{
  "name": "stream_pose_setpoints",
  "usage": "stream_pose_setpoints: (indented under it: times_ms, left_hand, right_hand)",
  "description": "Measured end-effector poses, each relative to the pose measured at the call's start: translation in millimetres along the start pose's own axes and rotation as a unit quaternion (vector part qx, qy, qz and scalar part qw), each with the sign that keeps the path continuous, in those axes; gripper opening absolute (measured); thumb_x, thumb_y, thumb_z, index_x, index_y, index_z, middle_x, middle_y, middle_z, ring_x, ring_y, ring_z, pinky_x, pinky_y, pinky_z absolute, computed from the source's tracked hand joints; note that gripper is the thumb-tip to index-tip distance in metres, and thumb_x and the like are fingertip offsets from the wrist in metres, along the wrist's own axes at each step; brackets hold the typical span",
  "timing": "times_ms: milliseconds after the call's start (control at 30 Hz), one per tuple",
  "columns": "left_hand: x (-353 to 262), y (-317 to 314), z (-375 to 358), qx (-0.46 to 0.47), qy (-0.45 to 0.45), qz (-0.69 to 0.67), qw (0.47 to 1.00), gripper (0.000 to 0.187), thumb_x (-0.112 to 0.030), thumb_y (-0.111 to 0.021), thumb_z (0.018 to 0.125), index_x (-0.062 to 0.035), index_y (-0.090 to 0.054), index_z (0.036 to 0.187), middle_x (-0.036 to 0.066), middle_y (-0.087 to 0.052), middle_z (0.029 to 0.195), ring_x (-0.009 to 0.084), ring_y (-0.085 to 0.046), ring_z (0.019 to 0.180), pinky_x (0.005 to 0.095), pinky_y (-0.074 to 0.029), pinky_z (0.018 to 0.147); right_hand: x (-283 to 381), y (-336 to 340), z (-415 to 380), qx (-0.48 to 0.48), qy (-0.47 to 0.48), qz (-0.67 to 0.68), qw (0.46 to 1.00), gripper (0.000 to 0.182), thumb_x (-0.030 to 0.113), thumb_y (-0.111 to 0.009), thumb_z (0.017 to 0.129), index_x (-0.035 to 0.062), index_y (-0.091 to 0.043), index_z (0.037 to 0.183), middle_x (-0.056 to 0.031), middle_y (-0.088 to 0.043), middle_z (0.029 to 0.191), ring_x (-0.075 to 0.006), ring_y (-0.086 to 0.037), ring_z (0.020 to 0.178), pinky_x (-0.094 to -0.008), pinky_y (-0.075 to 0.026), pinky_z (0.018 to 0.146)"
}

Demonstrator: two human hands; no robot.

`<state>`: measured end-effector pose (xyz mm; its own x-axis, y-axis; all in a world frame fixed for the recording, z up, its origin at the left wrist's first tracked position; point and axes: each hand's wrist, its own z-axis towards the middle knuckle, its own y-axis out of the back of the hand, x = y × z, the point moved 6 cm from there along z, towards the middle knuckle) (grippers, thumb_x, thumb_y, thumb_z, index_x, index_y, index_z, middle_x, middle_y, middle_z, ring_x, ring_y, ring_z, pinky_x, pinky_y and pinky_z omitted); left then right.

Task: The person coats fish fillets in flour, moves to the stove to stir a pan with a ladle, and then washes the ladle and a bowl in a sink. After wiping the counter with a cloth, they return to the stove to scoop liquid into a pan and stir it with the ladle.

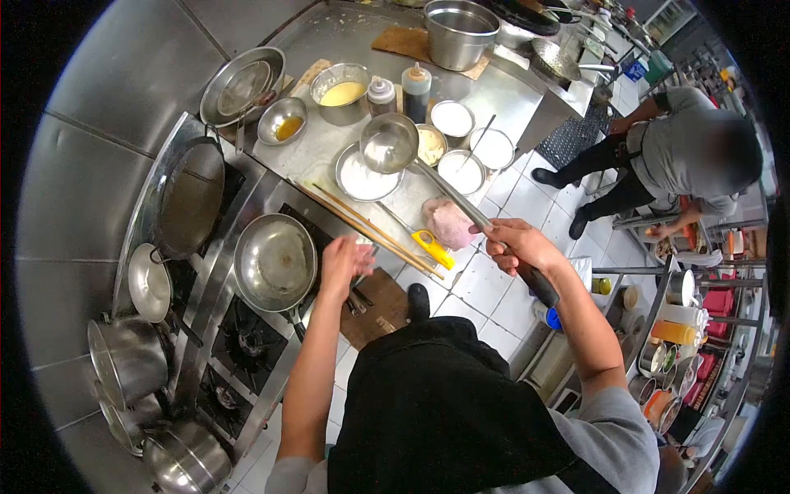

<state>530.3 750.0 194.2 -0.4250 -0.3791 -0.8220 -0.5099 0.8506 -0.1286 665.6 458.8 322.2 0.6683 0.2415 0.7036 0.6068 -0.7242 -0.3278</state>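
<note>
My right hand (517, 247) is wrapped round the long dark handle of a ladle (389, 142). The metal bowl of the ladle hangs over a bowl of white powder (362, 177) on the counter; I cannot see anything in it. My left hand (344, 267) is empty, fingers loosely apart, just right of a bare metal frying pan (276, 262) on the stove. Long wooden chopsticks (370, 229) lie along the counter edge. Beside them are a yellow-handled utensil (432, 247) and a crumpled pink cloth (448, 222).
Squeeze bottles (416, 86), a pot of yellow liquid (341, 92) and several white-filled containers (461, 171) stand on the counter. At left are a dark wok (191, 198) and stockpots (132, 362). Another person (675, 152) stands at the right by a shelf.
</note>
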Motion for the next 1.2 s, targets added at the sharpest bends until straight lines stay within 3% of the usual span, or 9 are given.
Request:
stream_pose_setpoints:
  times_ms: [267,433,767,833,967,1067,1133,1167,1200]
  left_hand:
    - [-8.3,-28.1,102.3,-0.1,0.028,-0.025,0.994,0.034,-0.024,-0.044,0.102,0.0089,-0.043,0.111,0.024,-0.061,0.105,0.0301,-0.07,0.076,0.036,-0.06,0.056]
    - [-3.2,-15.8,122.1,-0.142,0.003,-0.041,0.989,0.023,-0.014,-0.045,0.098,0.0081,-0.047,0.104,0.02,-0.063,0.09,0.0292,-0.07,0.071,0.0369,-0.06,0.055]
    - [-20.0,5.5,132.2,-0.13,-0.01,-0.003,0.991,0.02,-0.011,-0.047,0.095,0.0095,-0.049,0.097,0.02,-0.062,0.079,0.0294,-0.069,0.064,0.0361,-0.06,0.051]
    - [-22.5,11.2,135.2,-0.149,-0.033,-0.016,0.988,0.02,-0.01,-0.05,0.095,0.0091,-0.05,0.088,0.023,-0.064,0.073,0.0297,-0.068,0.055,0.0376,-0.058,0.043]
    - [-27.4,16.8,140.9,-0.129,-0.044,0.014,0.991,0.02,-0.01,-0.05,0.094,0.0091,-0.051,0.089,0.022,-0.064,0.072,0.0293,-0.068,0.055,0.0376,-0.058,0.043]
    - [-27.4,19.2,136.4,-0.106,-0.011,0.035,0.994,0.023,-0.014,-0.048,0.096,0.0088,-0.049,0.099,0.019,-0.062,0.079,0.0283,-0.069,0.064,0.0356,-0.06,0.052]
    - [-25.2,20.4,134.4,-0.074,0.004,0.031,0.997,0.025,-0.017,-0.049,0.097,0.0076,-0.049,0.099,0.017,-0.061,0.081,0.0281,-0.069,0.065,0.036,-0.06,0.051]
    - [-22.9,22.8,133.4,-0.06,0.009,0.037,0.997,0.026,-0.02,-0.05,0.098,0.0057,-0.05,0.099,0.016,-0.061,0.082,0.0267,-0.069,0.064,0.036,-0.059,0.05]
    - [-19.8,26.8,130.3,-0.059,0.009,0.037,0.998,0.026,-0.02,-0.05,0.098,0.0057,-0.05,0.099,0.016,-0.061,0.082,0.0267,-0.069,0.064,0.036,-0.059,0.05]
  right_hand:
    - [-8.9,-2.8,4.7,0.0,0.009,-0.009,1.0,0.034,0.02,-0.05,0.098,-0.0036,-0.052,0.123,0.0022,-0.045,0.067,-0.0058,-0.041,0.043,-0.0223,-0.04,0.039]
    - [-8.0,-11.0,1.9,-0.021,0.01,-0.035,0.999,0.033,0.02,-0.05,0.098,-0.0021,-0.052,0.123,0.0018,-0.045,0.068,-0.0059,-0.042,0.044,-0.0226,-0.041,0.04]
    - [1.0,-37.1,-4.1,-0.064,0.045,-0.175,0.981,0.033,0.02,-0.051,0.098,-0.0036,-0.052,0.121,0.0019,-0.046,0.067,-0.007,-0.047,0.044,-0.0239,-0.042,0.04]
    - [0.9,-43.1,-7.7,-0.077,0.057,-0.209,0.973,0.033,0.02,-0.051,0.098,-0.0045,-0.052,0.12,0.0014,-0.047,0.067,-0.0074,-0.047,0.043,-0.0243,-0.041,0.04]
    - [-6.3,-47.6,-14.8,-0.103,0.086,-0.28,0.95,0.034,0.018,-0.053,0.097,-0.0032,-0.052,0.124,0.0007,-0.047,0.065,-0.0079,-0.048,0.044,-0.0252,-0.039,0.041]
    - [-15.7,-53.4,-18.8,-0.111,0.084,-0.314,0.939,0.034,0.016,-0.055,0.097,0.001,-0.054,0.127,0.0006,-0.046,0.062,-0.0059,-0.048,0.045,-0.0257,-0.039,0.042]
    - [-20.9,-57.2,-20.1,-0.141,0.065,-0.383,0.911,0.035,0.017,-0.057,0.095,0.0002,-0.054,0.126,-0.0089,-0.054,0.063,-0.0175,-0.054,0.048,-0.0326,-0.044,0.049]
    - [-27.4,-58.6,-16.8,-0.141,0.065,-0.383,0.91,0.035,0.017,-0.057,0.095,0.0002,-0.054,0.126,-0.0089,-0.054,0.063,-0.0175,-0.054,0.048,-0.0326,-0.044,0.049]
    - [-33.0,-59.6,-11.9,-0.151,0.1,-0.427,0.886,0.037,0.018,-0.057,0.093,-0.0002,-0.054,0.126,-0.0155,-0.057,0.067,-0.0263,-0.057,0.054,-0.037,-0.046,0.055]
